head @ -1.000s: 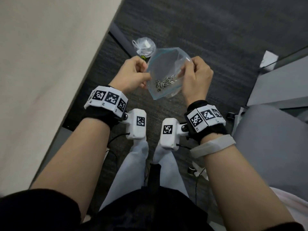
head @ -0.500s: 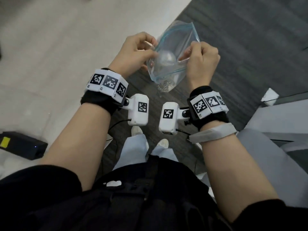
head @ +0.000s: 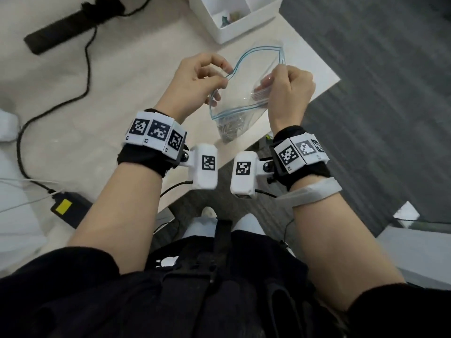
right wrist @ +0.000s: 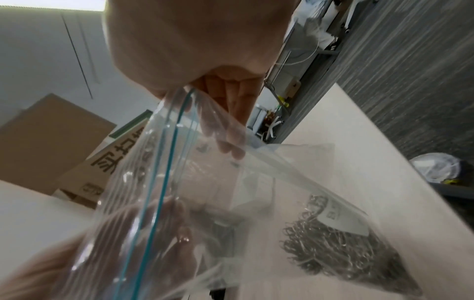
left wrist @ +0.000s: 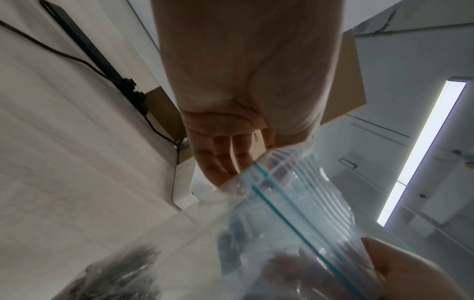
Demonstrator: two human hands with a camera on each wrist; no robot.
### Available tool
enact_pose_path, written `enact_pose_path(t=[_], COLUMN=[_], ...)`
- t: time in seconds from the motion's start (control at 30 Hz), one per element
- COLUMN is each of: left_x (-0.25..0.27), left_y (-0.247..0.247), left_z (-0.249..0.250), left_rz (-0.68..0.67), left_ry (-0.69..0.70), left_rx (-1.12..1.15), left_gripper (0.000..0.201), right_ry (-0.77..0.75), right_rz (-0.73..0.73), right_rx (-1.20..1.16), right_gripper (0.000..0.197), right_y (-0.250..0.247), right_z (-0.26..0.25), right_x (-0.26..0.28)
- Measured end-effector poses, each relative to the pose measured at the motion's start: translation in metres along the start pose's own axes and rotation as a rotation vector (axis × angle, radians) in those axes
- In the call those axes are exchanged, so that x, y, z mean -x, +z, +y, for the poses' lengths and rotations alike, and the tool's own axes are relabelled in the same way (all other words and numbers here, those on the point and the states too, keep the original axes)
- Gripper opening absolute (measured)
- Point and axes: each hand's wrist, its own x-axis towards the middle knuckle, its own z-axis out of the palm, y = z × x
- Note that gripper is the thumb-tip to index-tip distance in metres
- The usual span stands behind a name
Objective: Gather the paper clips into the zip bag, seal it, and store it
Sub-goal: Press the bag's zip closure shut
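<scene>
A clear zip bag [head: 246,93] with a blue zip line hangs in the air over the table's near corner, its mouth gaping. Several silver paper clips [head: 230,128] lie bunched in its bottom corner, also seen as paper clips [right wrist: 341,249] in the right wrist view. My left hand [head: 195,81] pinches the bag's left rim between thumb and forefinger. My right hand [head: 290,91] pinches the right rim, fingers curled round the plastic. The bag [left wrist: 295,213] runs between the two hands in the left wrist view.
A white compartment box [head: 234,15] stands on the pale table [head: 109,106] beyond the bag. A black power strip [head: 70,28] and its cable lie at the left, with a black adapter [head: 68,211] nearer me. Dark carpet [head: 390,93] lies to the right.
Both hands have carried the bag from over the carpet to over the table's corner. The bag's mouth has spread wider, and the clips have slid into its bottom corner.
</scene>
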Motion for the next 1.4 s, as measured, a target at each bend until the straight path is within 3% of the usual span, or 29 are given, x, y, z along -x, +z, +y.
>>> enact_pose_path(t=[0.3, 0.53, 0.67, 0.8, 0.87, 0.93, 1.0, 1.13, 1.3, 1.4], left_x=[-0.023, -0.045, -0.056, -0.060, -0.060, -0.061, -0.061, -0.059, -0.044, -0.034], left_y=[-0.044, -0.053, -0.053, -0.058, -0.061, -0.066, -0.073, -0.083, -0.096, -0.098], left_z=[-0.022, -0.031, -0.032, -0.035, -0.036, -0.038, -0.040, -0.041, -0.049, -0.051], left_rz=[0.196, 0.327, 0.389, 0.427, 0.449, 0.497, 0.564, 0.625, 0.586, 0.556], left_ry=[-0.080, -0.142, -0.153, -0.152, -0.150, -0.150, -0.160, -0.167, -0.264, -0.244], left_rx=[-0.009, -0.034, -0.051, -0.054, -0.043, -0.030, -0.019, -0.007, 0.010, 0.004], left_gripper=[0.022, 0.022, 0.017, 0.018, 0.018, 0.018, 0.018, 0.014, 0.030, 0.026], right_ry=[0.049, 0.086, 0.064, -0.044, -0.018, -0.015, -0.038, -0.020, 0.051, 0.065], right_rz=[-0.230, -0.402, -0.428, -0.594, -0.659, -0.664, -0.675, -0.666, -0.631, -0.601], right_rx=[-0.018, 0.009, -0.052, -0.040, -0.086, -0.141, -0.175, -0.174, -0.185, -0.181], right_gripper=[0.041, 0.042, 0.023, 0.053, 0.044, 0.020, 0.009, 0.008, 0.003, 0.006], right_y=[0.064, 0.086, 0.096, 0.101, 0.107, 0.112, 0.117, 0.125, 0.126, 0.126], right_z=[-0.003, -0.001, 0.008, 0.015, 0.014, 0.009, 0.006, 0.008, 0.010, 0.009], right_x=[-0.026, -0.062, -0.082, -0.096, -0.099, -0.099, -0.098, -0.092, -0.092, -0.093])
